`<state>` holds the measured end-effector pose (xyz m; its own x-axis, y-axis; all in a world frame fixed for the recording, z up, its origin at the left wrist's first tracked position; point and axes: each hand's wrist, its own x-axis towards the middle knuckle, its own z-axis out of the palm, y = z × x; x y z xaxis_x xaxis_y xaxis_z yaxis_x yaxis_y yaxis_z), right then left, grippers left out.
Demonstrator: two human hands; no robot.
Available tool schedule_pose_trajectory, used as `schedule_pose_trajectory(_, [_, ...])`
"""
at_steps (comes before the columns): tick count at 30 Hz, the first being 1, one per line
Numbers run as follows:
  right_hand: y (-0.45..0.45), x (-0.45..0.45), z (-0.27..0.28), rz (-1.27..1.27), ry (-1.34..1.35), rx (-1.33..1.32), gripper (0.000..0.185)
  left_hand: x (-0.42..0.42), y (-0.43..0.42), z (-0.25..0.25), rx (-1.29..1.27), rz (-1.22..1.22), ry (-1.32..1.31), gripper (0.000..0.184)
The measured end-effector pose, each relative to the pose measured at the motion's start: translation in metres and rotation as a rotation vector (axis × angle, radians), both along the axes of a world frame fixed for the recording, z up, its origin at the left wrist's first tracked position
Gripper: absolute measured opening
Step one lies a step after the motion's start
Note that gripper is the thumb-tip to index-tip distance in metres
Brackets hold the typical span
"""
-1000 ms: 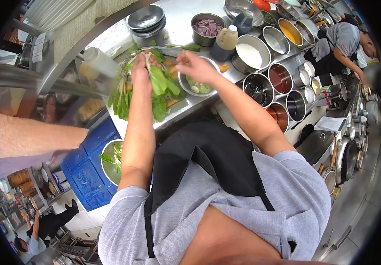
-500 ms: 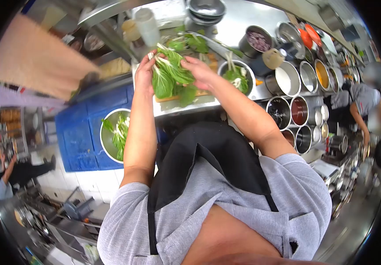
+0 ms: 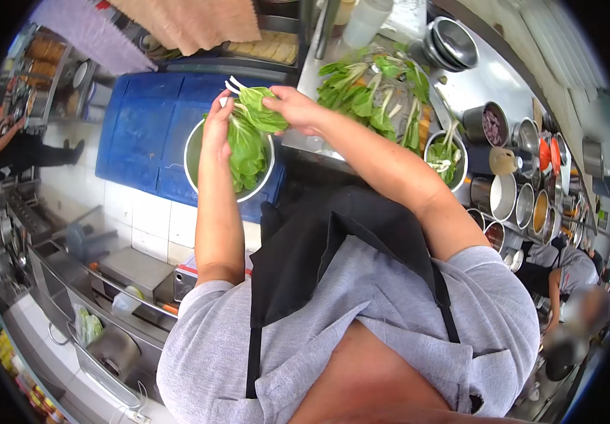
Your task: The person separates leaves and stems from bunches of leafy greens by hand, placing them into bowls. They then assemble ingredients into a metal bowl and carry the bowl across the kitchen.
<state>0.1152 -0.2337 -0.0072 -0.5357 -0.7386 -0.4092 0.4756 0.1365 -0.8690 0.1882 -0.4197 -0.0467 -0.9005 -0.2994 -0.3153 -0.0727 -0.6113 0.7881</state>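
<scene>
My left hand is closed round the white stems of several bok choy leaves. My right hand pinches a bok choy leaf from the same bunch, just right of the left. The bunch hangs over a round metal pot on a blue surface. More greens show inside the pot, partly hidden behind my left forearm and the held leaves. To the right, loose bok choy is spread over the steel counter and a cutting board. A smaller pot of greens and pale stems stands beyond my right forearm.
A blue lidded chest supports the pot. Stacked metal bowls and a pot of chopped purple onion stand on the counter, with several sauce containers farther right. One person is at the right, another far left.
Both hands have swung left with the bok choy, from above the cutting board to over the pot on the blue chest. The view has turned left too.
</scene>
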Motion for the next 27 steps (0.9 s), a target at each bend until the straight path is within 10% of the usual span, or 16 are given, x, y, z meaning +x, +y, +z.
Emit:
schedule_pose_trajectory(8, [-0.058, 0.015, -0.041, 0.123, -0.104, 0.080, 0.034, 0.082, -0.097, -0.058, 0.154, 0.252, -0.322, 0.038])
schedule_pose_trajectory(10, [-0.067, 0.014, -0.037, 0.588, 0.226, 0.515, 0.054, 0.095, -0.105, -0.063, 0.156, 0.381, -0.300, 0.037])
schedule_pose_trajectory(11, [-0.073, 0.010, -0.091, 0.713, 0.822, 0.470, 0.065, 0.101, -0.108, -0.065, 0.133, 0.383, -0.286, 0.038])
schedule_pose_trajectory(14, [-0.080, 0.020, -0.102, 0.664, 0.906, 0.381, 0.064, 0.104, -0.108, -0.063, 0.152, 0.418, -0.185, 0.040])
schedule_pose_trajectory(18, [-0.102, 0.041, -0.061, 0.476, 0.231, 0.228, 0.052, 0.096, -0.091, -0.046, 0.212, 0.351, 0.099, 0.040])
schedule_pose_trajectory(27, [-0.101, 0.034, -0.055, 0.193, 0.260, 0.186, 0.013, 0.061, -0.074, -0.030, 0.097, 0.115, -0.053, 0.035])
